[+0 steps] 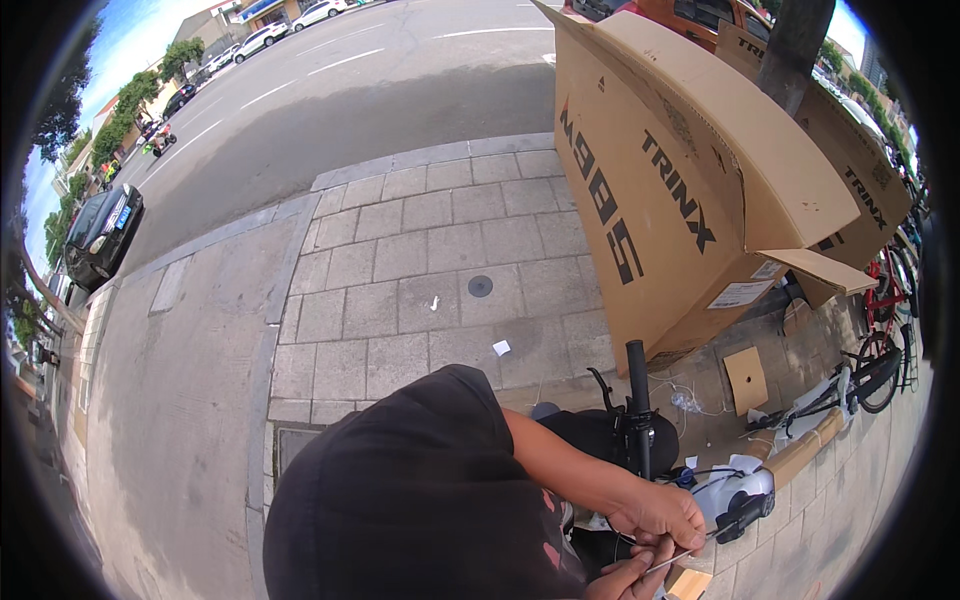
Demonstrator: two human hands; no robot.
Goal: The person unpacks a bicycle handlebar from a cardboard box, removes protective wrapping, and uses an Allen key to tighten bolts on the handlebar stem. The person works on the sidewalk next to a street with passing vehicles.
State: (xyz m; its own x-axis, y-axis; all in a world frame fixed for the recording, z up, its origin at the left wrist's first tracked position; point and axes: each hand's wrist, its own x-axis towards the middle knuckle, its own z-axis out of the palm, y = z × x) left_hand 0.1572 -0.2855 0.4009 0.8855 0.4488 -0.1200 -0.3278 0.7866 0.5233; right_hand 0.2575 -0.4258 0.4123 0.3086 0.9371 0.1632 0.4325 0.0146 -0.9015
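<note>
A large brown cardboard carton (pixel 690 190) stands open on a paved sidewalk (pixel 420 270) beside a road, a second carton (pixel 860 170) leaning behind it against a tree trunk (pixel 795 40). Below it lies a partly unpacked bicycle: its black handlebar grip (pixel 637 375) points upward, a white frame section (pixel 745 485) and tubes wrapped in brown paper (pixel 805 450) rest on the paving, so assembly looks to be at an early stage, with most wrapping on. At the lower edge, the person's right hand (pixel 660 512) is curled around a thin cable (pixel 690 550) near the frame, and the left hand (pixel 625 580) pinches the same cable from below. A loose cardboard square (pixel 745 380), paper scraps (pixel 501 348) and a red bicycle (pixel 890 290) parked at right crowd the working space; the person's black shirt (pixel 420 500) hides much of the lower left.
</note>
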